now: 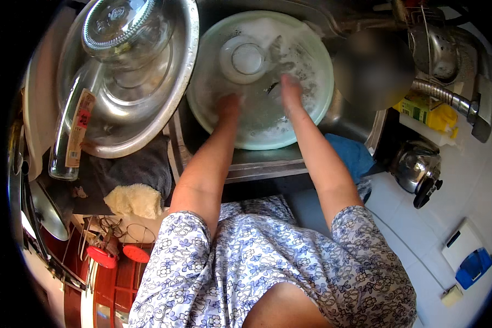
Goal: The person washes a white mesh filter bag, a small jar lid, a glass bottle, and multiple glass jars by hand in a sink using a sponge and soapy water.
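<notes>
A pale green basin [327,110] of cloudy, soapy water stands in a steel sink [238,167]. My left hand [229,103] is dipped into the water at the near left, blurred and partly hidden by it. To its right, my right hand [292,87] also reaches into the water among patches of foam. Whether either hand grips something under the surface cannot be seen. Beyond my hands, a round, whitish vessel [247,59] sits in the water, its kind unclear. A small dark item [272,87] shows just left of my right hand.
At left, a wide steel bowl [147,135] holds a large glass jar [119,24]; a labelled glass bottle [67,135] leans over its rim. A blue cloth [348,156] hangs on the sink's front edge. Right are a tap hose [443,93] and a steel kettle [417,166].
</notes>
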Action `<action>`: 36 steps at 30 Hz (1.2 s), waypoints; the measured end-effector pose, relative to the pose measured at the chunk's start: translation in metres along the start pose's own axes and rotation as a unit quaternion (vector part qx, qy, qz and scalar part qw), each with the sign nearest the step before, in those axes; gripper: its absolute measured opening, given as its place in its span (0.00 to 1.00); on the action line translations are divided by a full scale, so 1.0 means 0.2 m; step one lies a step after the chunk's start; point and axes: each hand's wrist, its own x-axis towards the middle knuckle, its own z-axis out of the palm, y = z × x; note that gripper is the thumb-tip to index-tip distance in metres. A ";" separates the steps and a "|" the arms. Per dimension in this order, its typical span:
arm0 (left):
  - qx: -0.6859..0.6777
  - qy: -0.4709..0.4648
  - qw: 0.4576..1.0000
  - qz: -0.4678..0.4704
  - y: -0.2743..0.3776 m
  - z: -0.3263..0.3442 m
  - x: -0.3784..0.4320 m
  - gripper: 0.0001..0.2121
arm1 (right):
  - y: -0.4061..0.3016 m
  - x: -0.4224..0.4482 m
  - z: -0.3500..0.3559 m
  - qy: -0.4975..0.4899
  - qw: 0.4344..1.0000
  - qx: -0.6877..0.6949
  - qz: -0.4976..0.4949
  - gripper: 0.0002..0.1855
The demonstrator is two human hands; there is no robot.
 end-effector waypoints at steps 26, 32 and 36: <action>-0.785 -0.019 0.604 -0.137 0.17 0.15 -0.12 0.20 | 0.02 -0.16 -0.18 -0.058 0.997 0.007 -0.049 0.19; -0.815 -0.026 0.562 -0.142 0.26 0.27 0.07 0.18 | 0.23 0.01 -0.11 0.077 0.979 0.190 0.010 0.22; -0.827 -0.064 0.552 -0.091 0.20 0.41 0.28 0.18 | 0.21 0.08 -0.08 -0.153 0.972 0.077 0.163 0.23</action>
